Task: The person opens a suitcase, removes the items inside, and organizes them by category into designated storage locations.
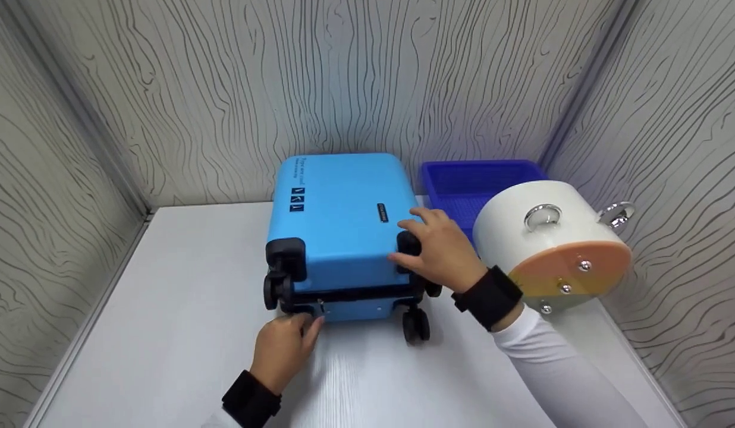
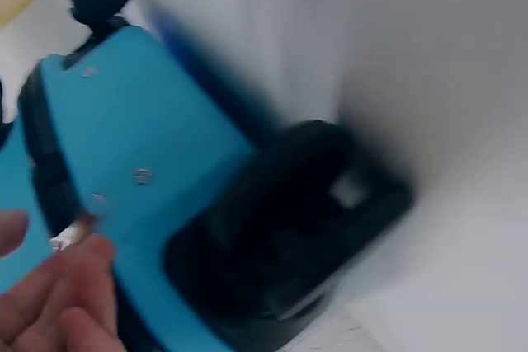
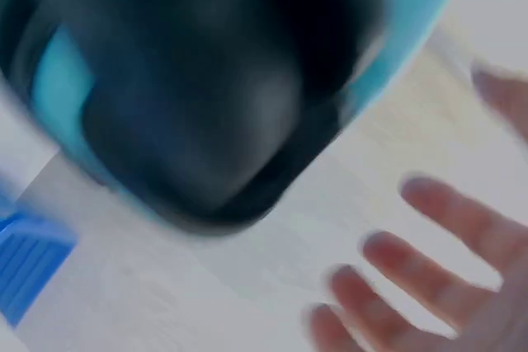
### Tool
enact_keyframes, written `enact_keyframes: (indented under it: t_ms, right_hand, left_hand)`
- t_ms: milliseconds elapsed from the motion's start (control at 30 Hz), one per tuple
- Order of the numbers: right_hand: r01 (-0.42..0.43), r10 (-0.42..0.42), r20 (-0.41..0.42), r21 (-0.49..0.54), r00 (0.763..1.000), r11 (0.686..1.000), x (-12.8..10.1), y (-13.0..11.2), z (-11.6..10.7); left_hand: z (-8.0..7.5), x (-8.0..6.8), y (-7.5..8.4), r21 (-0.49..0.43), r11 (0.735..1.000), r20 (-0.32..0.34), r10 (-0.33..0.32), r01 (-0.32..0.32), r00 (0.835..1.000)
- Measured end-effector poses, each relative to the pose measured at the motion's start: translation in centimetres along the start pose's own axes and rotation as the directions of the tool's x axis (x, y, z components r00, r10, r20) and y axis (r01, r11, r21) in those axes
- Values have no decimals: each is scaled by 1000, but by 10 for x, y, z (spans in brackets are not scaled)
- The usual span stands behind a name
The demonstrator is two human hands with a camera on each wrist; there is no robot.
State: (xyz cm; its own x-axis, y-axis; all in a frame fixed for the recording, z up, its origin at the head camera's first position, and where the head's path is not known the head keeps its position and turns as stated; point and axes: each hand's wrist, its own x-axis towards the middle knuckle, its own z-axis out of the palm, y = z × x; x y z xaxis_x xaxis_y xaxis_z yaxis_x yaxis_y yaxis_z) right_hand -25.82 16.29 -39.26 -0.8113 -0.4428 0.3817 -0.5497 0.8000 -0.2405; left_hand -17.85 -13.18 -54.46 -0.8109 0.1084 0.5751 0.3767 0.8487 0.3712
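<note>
A light blue suitcase [image 1: 344, 208] lies on its side on the white table, its black wheels [image 1: 415, 324] facing me. Along its near end runs a dark zipper seam [image 1: 355, 293] with a small metal zipper pull [image 2: 70, 235]. My left hand [image 1: 284, 348] is at that seam, fingers bent beside the pull. In the left wrist view the pull lies against a fingertip, and a gap shows between thumb and fingers. By the right near corner my right hand [image 1: 445, 246] hovers with spread fingers; the right wrist view shows these fingers [image 3: 437, 274] apart from the black wheel housing.
To the right stands a blue plastic basket [image 1: 480, 169]. In front of it a white round container [image 1: 522, 208] lies on its side, with silver ring handles and a colored end with metal knobs. Patterned walls [image 1: 355, 77] enclose the table [image 1: 183, 309] at the back and sides.
</note>
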Motion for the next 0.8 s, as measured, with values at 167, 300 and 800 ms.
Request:
enact_keyframes:
  t_ms: [167, 300, 800]
  right_hand:
    - [-116, 97, 248, 67, 964, 991, 3, 17, -1]
    - [-122, 95, 237, 102, 967, 987, 3, 19, 5]
    - [-162, 148, 198, 52, 969, 985, -1, 14, 13]
  left_hand:
    - [9, 8, -5, 44, 996, 94, -79, 75, 992]
    - [16, 11, -4, 45, 995, 110, -92, 87, 990]
    - [19, 5, 1, 68, 997, -58, 33, -29, 998]
